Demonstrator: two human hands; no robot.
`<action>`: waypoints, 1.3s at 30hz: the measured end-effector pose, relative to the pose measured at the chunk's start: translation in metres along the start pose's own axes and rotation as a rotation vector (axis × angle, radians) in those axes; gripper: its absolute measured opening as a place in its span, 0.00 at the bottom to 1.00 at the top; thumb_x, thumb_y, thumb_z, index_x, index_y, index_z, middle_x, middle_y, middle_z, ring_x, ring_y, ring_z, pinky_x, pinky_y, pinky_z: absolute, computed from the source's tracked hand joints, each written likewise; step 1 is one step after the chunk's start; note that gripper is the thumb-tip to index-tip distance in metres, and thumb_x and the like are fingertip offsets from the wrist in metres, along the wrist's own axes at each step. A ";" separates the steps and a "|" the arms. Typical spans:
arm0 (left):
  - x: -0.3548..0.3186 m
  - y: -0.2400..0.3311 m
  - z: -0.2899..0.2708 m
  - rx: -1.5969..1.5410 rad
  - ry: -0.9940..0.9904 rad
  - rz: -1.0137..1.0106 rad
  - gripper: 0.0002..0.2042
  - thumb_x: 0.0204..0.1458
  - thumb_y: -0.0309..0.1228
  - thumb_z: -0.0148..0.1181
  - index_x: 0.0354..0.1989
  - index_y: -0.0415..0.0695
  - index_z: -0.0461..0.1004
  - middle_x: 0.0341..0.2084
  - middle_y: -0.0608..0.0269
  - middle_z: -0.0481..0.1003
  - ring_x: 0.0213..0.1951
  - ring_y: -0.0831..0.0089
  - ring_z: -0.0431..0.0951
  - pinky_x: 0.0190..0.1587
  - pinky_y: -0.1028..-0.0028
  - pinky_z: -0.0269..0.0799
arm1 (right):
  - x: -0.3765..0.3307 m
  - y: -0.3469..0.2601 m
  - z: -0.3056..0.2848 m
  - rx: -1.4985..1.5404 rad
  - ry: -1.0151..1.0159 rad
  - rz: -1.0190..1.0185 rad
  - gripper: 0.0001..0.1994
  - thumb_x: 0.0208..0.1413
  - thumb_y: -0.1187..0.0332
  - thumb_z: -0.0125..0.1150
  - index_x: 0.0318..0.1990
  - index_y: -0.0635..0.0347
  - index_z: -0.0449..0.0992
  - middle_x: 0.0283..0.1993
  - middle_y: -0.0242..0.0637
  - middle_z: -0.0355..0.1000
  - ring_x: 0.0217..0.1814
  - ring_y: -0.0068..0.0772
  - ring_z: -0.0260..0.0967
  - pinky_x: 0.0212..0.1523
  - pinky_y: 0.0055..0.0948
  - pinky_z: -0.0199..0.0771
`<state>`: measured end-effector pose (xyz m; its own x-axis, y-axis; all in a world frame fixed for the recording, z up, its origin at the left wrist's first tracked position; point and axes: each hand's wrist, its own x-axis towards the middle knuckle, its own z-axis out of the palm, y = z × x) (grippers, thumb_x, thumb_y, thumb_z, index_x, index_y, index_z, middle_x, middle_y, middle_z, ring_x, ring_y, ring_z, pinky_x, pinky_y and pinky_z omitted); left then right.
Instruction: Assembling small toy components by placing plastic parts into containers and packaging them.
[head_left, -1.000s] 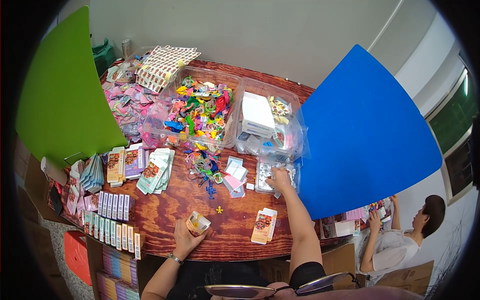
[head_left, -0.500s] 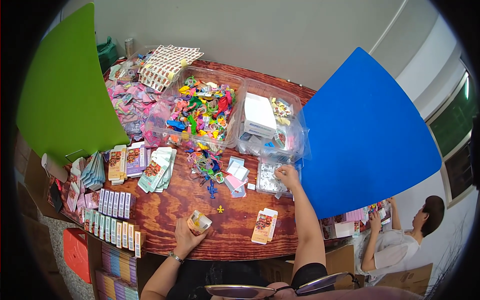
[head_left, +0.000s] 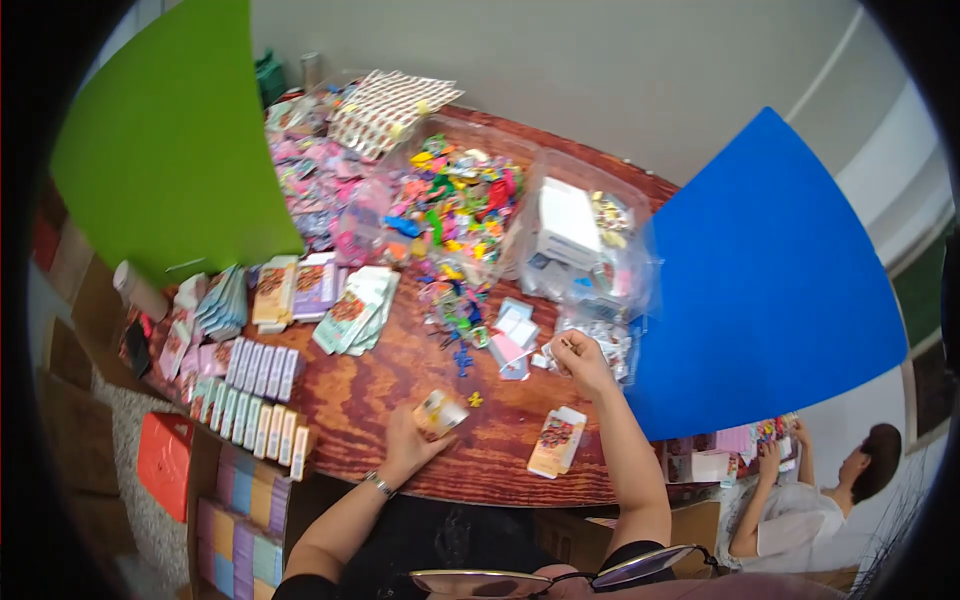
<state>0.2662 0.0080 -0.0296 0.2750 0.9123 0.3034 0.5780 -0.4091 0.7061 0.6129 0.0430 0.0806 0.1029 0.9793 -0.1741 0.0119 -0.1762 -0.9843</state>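
Note:
My left hand (head_left: pixel 412 440) is wrapped round a small open carton (head_left: pixel 440 412), orange and white, tilted with its mouth upward. Beside that carton lies a little yellow figure (head_left: pixel 475 399) on the table. My right hand (head_left: pixel 585 362) is pinched at the near left edge of a clear tray of small white printed packets (head_left: pixel 612 345). Something tiny and pale seems to be between its fingertips, too small to make out. Left of that hand are pink and white cards (head_left: pixel 512 348). Two flat orange cartons (head_left: pixel 557 442) lie in front of my right forearm.
Clear bins hold colourful trinkets (head_left: pixel 455 205) and a white box (head_left: pixel 568 222). Filled cartons stand in rows (head_left: pixel 262 370) at left, near flat cartons (head_left: pixel 358 312). Green (head_left: pixel 175 150) and blue (head_left: pixel 770 290) panels flank the table. A person (head_left: pixel 800 500) works at far right.
The view has shifted, so the table sits further right and a little higher. My right hand has drawn back from inside the white-packet tray to its edge. My left hand still holds the carton.

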 end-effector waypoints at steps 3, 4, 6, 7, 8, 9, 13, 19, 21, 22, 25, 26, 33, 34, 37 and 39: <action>0.012 0.011 0.013 -0.008 -0.036 0.023 0.38 0.33 0.46 0.83 0.50 0.38 0.69 0.37 0.52 0.71 0.41 0.54 0.72 0.41 0.60 0.68 | -0.022 -0.010 0.058 -0.071 -0.144 -0.082 0.08 0.62 0.64 0.65 0.40 0.59 0.77 0.30 0.28 0.73 0.28 0.19 0.67 0.29 0.21 0.66; 0.012 0.018 0.011 0.011 -0.030 0.000 0.38 0.33 0.46 0.83 0.50 0.38 0.69 0.37 0.52 0.71 0.41 0.54 0.72 0.41 0.60 0.68 | -0.032 -0.023 0.080 -0.339 -0.176 -0.231 0.08 0.61 0.65 0.65 0.41 0.59 0.77 0.31 0.33 0.74 0.29 0.27 0.70 0.30 0.26 0.70; 0.017 0.031 0.006 -0.030 0.014 0.006 0.37 0.34 0.44 0.82 0.50 0.39 0.69 0.38 0.51 0.70 0.41 0.53 0.72 0.41 0.59 0.68 | -0.038 -0.021 0.106 -0.603 -0.203 -0.391 0.08 0.60 0.66 0.65 0.42 0.58 0.77 0.32 0.39 0.75 0.30 0.34 0.73 0.31 0.30 0.73; 0.016 0.032 0.006 -0.027 0.016 0.004 0.37 0.34 0.44 0.82 0.50 0.39 0.69 0.38 0.51 0.70 0.41 0.53 0.72 0.41 0.59 0.68 | -0.038 -0.010 0.113 -0.690 -0.229 -0.528 0.08 0.58 0.67 0.65 0.42 0.58 0.77 0.34 0.41 0.75 0.32 0.41 0.75 0.33 0.34 0.75; 0.014 0.031 0.005 -0.025 0.024 -0.002 0.37 0.34 0.44 0.82 0.51 0.39 0.69 0.38 0.50 0.70 0.41 0.52 0.72 0.42 0.59 0.68 | -0.039 -0.007 0.123 -0.773 -0.259 -0.665 0.08 0.56 0.68 0.65 0.42 0.57 0.78 0.37 0.44 0.75 0.35 0.48 0.76 0.35 0.38 0.77; 0.013 0.031 0.004 -0.024 0.032 -0.007 0.37 0.34 0.43 0.82 0.51 0.38 0.69 0.39 0.49 0.70 0.41 0.51 0.72 0.42 0.59 0.69 | -0.042 -0.005 0.130 -0.772 -0.264 -0.668 0.08 0.56 0.68 0.65 0.42 0.57 0.78 0.37 0.44 0.75 0.35 0.48 0.76 0.35 0.38 0.77; 0.010 0.033 -0.002 -0.007 0.093 0.053 0.33 0.35 0.44 0.81 0.42 0.37 0.68 0.35 0.47 0.69 0.39 0.49 0.71 0.40 0.57 0.69 | -0.054 -0.016 0.143 -1.030 -0.337 -0.601 0.14 0.52 0.70 0.69 0.47 0.56 0.80 0.43 0.42 0.76 0.39 0.45 0.78 0.37 0.37 0.80; 0.010 0.039 -0.012 -0.084 0.133 0.064 0.34 0.36 0.44 0.81 0.44 0.37 0.67 0.35 0.48 0.69 0.39 0.49 0.71 0.40 0.57 0.69 | -0.060 -0.022 0.138 -0.967 -0.151 -0.892 0.17 0.48 0.72 0.68 0.49 0.54 0.78 0.49 0.39 0.74 0.44 0.41 0.76 0.41 0.37 0.79; 0.008 0.038 -0.013 -0.055 0.118 0.083 0.35 0.36 0.44 0.82 0.45 0.37 0.67 0.35 0.48 0.70 0.38 0.50 0.71 0.40 0.57 0.68 | -0.061 -0.025 0.140 -1.052 -0.146 -0.902 0.17 0.47 0.71 0.67 0.47 0.54 0.78 0.51 0.37 0.74 0.47 0.41 0.74 0.43 0.38 0.79; 0.007 0.038 -0.013 -0.055 0.120 0.083 0.35 0.36 0.44 0.82 0.45 0.37 0.67 0.35 0.48 0.70 0.38 0.50 0.71 0.40 0.57 0.68 | -0.060 -0.028 0.141 -1.191 -0.175 -0.934 0.18 0.46 0.72 0.67 0.48 0.54 0.78 0.53 0.37 0.73 0.49 0.42 0.74 0.44 0.38 0.79; 0.007 0.038 -0.012 -0.051 0.112 0.063 0.36 0.35 0.43 0.82 0.47 0.37 0.67 0.36 0.49 0.70 0.40 0.50 0.71 0.41 0.57 0.69 | -0.061 -0.031 0.144 -1.265 -0.225 -0.971 0.20 0.44 0.73 0.68 0.49 0.55 0.79 0.54 0.38 0.73 0.50 0.43 0.74 0.44 0.38 0.79; 0.007 0.037 -0.013 -0.072 0.142 0.039 0.37 0.35 0.42 0.82 0.49 0.38 0.66 0.39 0.48 0.70 0.42 0.49 0.71 0.43 0.57 0.70 | -0.060 -0.031 0.147 -1.194 -0.251 -0.982 0.20 0.44 0.74 0.69 0.49 0.56 0.79 0.54 0.39 0.73 0.49 0.43 0.75 0.44 0.38 0.79; 0.010 0.037 -0.023 -0.108 0.291 0.052 0.49 0.35 0.36 0.81 0.67 0.38 0.57 0.51 0.45 0.69 0.48 0.48 0.72 0.51 0.58 0.70 | -0.079 0.019 0.159 -0.741 0.046 -0.915 0.19 0.48 0.72 0.74 0.50 0.59 0.80 0.52 0.45 0.75 0.46 0.45 0.77 0.45 0.38 0.79; 0.008 0.038 -0.021 -0.107 0.289 0.054 0.49 0.35 0.36 0.81 0.67 0.38 0.57 0.51 0.45 0.69 0.48 0.48 0.72 0.51 0.58 0.70 | -0.079 0.031 0.164 -0.713 0.075 -0.879 0.19 0.49 0.72 0.74 0.50 0.59 0.80 0.52 0.46 0.75 0.46 0.46 0.77 0.45 0.38 0.79; 0.003 0.035 -0.015 -0.121 0.270 0.022 0.53 0.36 0.35 0.80 0.71 0.39 0.52 0.51 0.45 0.69 0.49 0.48 0.72 0.52 0.57 0.70 | -0.084 0.046 0.175 -0.650 0.110 -0.821 0.19 0.51 0.72 0.73 0.52 0.59 0.80 0.49 0.46 0.76 0.44 0.47 0.78 0.44 0.38 0.79; 0.000 0.034 -0.016 -0.163 0.173 0.011 0.52 0.39 0.35 0.79 0.73 0.43 0.51 0.51 0.45 0.69 0.51 0.49 0.72 0.52 0.58 0.71 | -0.089 0.048 0.178 -0.571 0.041 -0.653 0.18 0.53 0.73 0.71 0.52 0.59 0.80 0.47 0.46 0.78 0.43 0.46 0.79 0.44 0.37 0.79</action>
<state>0.2734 -0.0059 0.0047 0.1366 0.9032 0.4068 0.4401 -0.4232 0.7920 0.4273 -0.0346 0.0436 -0.0632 0.8995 0.4322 0.5768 0.3863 -0.7197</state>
